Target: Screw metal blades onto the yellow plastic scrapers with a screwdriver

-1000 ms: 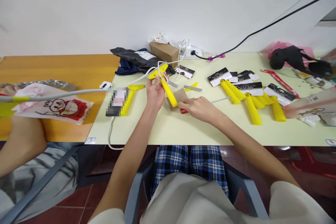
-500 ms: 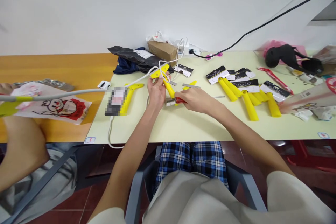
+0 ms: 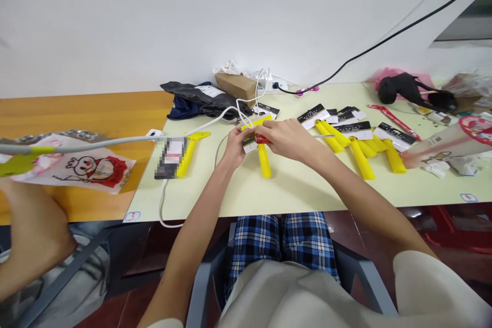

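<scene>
My left hand (image 3: 233, 147) is closed at the left side of a yellow scraper (image 3: 265, 163), whose wide head points away from me and whose handle points towards me. A small black-and-white card (image 3: 250, 145) lies across the scraper's neck, between my hands, touching my left fingers. My right hand (image 3: 288, 137) is closed around the red handle of a screwdriver (image 3: 263, 139); its thin metal shaft sticks out to the right. My right fingertips meet the scraper beside the card. Fingers hide much of the scraper's middle.
Several yellow handles (image 3: 362, 160) and header cards (image 3: 353, 129) lie to the right, beside a tilted drink cup (image 3: 442, 142). Another yellow scraper (image 3: 188, 155) lies left by a blurred-out item. A white cable (image 3: 215, 122) crosses the table. A neighbour's arm (image 3: 34, 236) is at far left.
My left hand has brought the scraper right and down to my right hand, with its handle swung towards me. My right hand still holds the screwdriver. The camera view has tilted up slightly.
</scene>
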Demonstrator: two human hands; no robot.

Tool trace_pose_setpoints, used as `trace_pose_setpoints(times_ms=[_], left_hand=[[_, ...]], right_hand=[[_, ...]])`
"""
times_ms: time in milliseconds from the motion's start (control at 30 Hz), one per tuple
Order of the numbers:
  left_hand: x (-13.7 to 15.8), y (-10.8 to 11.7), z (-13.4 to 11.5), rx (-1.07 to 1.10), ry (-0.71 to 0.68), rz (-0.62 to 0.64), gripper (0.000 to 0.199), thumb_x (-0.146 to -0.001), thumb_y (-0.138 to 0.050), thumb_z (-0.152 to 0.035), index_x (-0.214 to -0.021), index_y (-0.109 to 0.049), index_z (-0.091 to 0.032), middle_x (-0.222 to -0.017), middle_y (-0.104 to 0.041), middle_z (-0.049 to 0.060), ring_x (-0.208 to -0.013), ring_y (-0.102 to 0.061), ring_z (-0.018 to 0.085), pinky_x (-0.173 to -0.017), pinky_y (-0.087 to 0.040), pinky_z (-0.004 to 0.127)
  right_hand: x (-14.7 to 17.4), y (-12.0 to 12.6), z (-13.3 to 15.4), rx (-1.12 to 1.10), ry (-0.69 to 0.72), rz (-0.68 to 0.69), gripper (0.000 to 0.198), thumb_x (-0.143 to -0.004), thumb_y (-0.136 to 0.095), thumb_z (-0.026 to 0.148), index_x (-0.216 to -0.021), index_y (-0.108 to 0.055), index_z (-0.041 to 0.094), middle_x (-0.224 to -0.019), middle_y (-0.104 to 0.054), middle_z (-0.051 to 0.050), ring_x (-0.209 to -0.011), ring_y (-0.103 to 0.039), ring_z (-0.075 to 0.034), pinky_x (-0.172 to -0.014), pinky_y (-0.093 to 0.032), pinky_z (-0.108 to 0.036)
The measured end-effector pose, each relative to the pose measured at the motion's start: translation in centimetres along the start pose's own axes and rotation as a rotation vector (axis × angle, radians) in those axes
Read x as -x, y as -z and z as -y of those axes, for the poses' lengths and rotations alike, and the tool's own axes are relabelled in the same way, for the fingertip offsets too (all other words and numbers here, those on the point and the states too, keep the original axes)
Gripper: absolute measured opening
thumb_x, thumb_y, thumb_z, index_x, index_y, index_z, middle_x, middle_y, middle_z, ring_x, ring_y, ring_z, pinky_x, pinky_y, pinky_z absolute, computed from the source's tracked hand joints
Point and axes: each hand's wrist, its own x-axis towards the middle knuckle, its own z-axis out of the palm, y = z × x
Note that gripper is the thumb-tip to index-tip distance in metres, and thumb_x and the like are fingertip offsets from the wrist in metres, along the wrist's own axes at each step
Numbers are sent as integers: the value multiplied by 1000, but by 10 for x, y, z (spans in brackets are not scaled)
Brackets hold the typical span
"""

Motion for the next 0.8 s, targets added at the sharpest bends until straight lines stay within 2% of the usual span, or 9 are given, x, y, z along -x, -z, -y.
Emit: trace_pose_setpoints(times_ms=[133, 200, 300, 367, 467, 600, 733, 800], left_hand=[[-2, 3, 6, -7, 63, 45, 34, -65, -92, -31, -85, -68, -18, -78, -74, -1, -79, -76, 19, -82, -59, 31], [-3, 4, 10, -13, 86, 98, 34, -63, -91, -28, -88, -71, -17, -82, -77, 1, -85, -78, 22, -84, -60, 33], [-4, 5, 15, -34, 107, 163, 34, -59, -92, -26, -86, -72, -16, -83, -78, 4, -95, -79, 27, -89, -60, 35], [-5, 5, 18, -37, 113, 161, 33, -60, -92, -27, -83, -71, -16, -84, -79, 5, -98, -79, 28, -92, -60, 36], [-7, 4, 21, -45, 124, 151, 35, -61, -94, -30, -84, -72, -16, -87, -80, 5, -100, -79, 28, -95, -60, 36], [-8, 1, 24, -43, 136, 193, 44, -69, -95, -47, -94, -75, -17, -95, -81, 6, -105, -78, 28, -97, -59, 35], [-6, -3, 24, -36, 212, 280, 58, -80, -84, -73, -101, -76, -19, -99, -81, 9, -104, -77, 28, -94, -59, 37], [-4, -3, 24, -103, 208, 284, 60, -80, -84, -74, -100, -78, -18, -98, -80, 9, -99, -76, 26, -92, -58, 35]], right_hand=[[0, 10, -10, -20, -39, -69, 28, -107, -50, 20, -129, -66, 18, -141, -62, -15, -79, -62, -18, -61, -22, -36], [-5, 14, -19, -74, -51, -26, 24, -106, -54, 24, -124, -67, 17, -141, -61, -17, -80, -61, -18, -63, -27, -35], [-18, 17, -35, -176, -26, 134, 14, -102, -63, 31, -106, -67, 18, -111, -69, -12, -79, -58, -20, -65, -30, -34], [-26, 16, -46, -235, -24, 226, 15, -101, -67, 34, -97, -64, 20, -92, -68, -8, -75, -54, -20, -65, -30, -34], [-34, 11, -60, -301, -30, 275, 21, -99, -69, 39, -92, -60, 21, -87, -67, -6, -73, -52, -19, -65, -31, -34], [-35, 3, -71, -353, -31, 306, 25, -98, -69, 43, -91, -59, 22, -88, -68, -6, -72, -53, -18, -65, -33, -34], [-34, -3, -74, -346, -53, 361, 24, -99, -69, 42, -91, -59, 21, -88, -68, -6, -69, -53, -18, -64, -33, -34], [-33, -5, -74, -345, -62, 386, 22, -99, -69, 40, -92, -60, 21, -88, -69, -7, -69, -53, -19, -64, -34, -34]])
